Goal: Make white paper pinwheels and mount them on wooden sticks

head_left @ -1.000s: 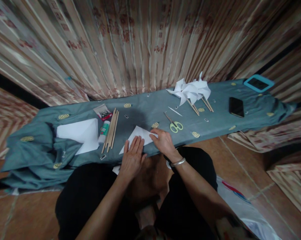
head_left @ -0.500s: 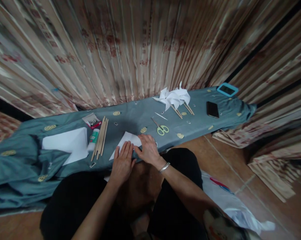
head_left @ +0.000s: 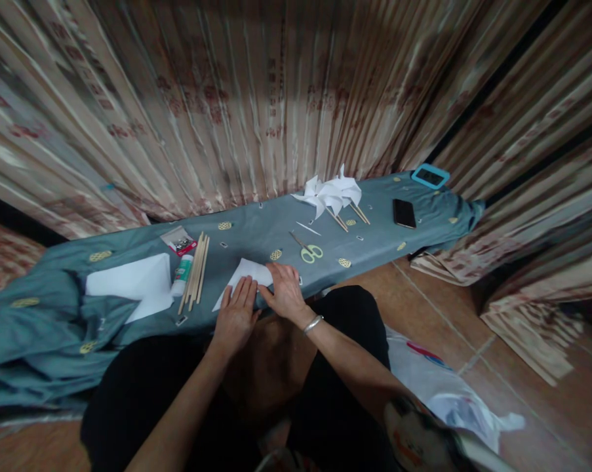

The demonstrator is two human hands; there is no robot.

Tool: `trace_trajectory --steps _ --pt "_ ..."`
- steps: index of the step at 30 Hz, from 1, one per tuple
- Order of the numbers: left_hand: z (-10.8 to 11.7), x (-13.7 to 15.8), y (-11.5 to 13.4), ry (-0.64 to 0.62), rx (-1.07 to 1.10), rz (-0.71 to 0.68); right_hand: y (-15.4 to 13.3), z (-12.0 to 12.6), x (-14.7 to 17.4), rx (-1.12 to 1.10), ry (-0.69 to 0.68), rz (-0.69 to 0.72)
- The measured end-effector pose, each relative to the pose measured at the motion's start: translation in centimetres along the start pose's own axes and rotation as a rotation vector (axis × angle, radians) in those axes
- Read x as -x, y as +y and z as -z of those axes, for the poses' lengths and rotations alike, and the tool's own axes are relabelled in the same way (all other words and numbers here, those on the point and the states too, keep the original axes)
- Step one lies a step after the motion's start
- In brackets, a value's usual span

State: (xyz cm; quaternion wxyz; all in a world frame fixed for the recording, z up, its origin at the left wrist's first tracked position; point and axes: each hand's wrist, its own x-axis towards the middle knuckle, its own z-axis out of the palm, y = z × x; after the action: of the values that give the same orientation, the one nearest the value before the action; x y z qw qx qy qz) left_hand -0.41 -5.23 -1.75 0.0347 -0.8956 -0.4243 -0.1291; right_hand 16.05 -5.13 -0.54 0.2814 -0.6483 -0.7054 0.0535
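Compared with a second ago, the right hand point(head_left: 284, 288) has moved in from the right corner toward the left hand point(head_left: 236, 321). Folded paper point(head_left: 249, 269) sits at the table's point(head_left: 251, 229) near edge, between sticks point(head_left: 196, 272) and scissors point(head_left: 304, 246). Sharp tip points near-left, long axis roughly left-right. Left fingers lie flat on it; right ones bend over its end, can't tell if pinching. Hands hide its near side.
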Motion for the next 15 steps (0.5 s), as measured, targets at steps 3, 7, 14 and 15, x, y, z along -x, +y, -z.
trace_trajectory --steps 3,7,14,15 --pt "-0.1 0.4 -0.4 0.009 0.015 -0.012 0.3 0.0 0.0 -0.021 -0.007 -0.003" --pt "0.2 1.3 -1.0 0.008 0.017 0.001 1.2 0.1 -0.1 -0.061 -0.002 -0.031" --pt "1.1 4.0 -2.5 -0.019 -0.024 0.036 3.1 0.0 -0.2 -0.122 0.035 -0.006" --pt "1.3 4.4 -2.8 -0.02 -0.029 0.042 3.3 -0.1 -0.2 -0.126 0.037 0.007"
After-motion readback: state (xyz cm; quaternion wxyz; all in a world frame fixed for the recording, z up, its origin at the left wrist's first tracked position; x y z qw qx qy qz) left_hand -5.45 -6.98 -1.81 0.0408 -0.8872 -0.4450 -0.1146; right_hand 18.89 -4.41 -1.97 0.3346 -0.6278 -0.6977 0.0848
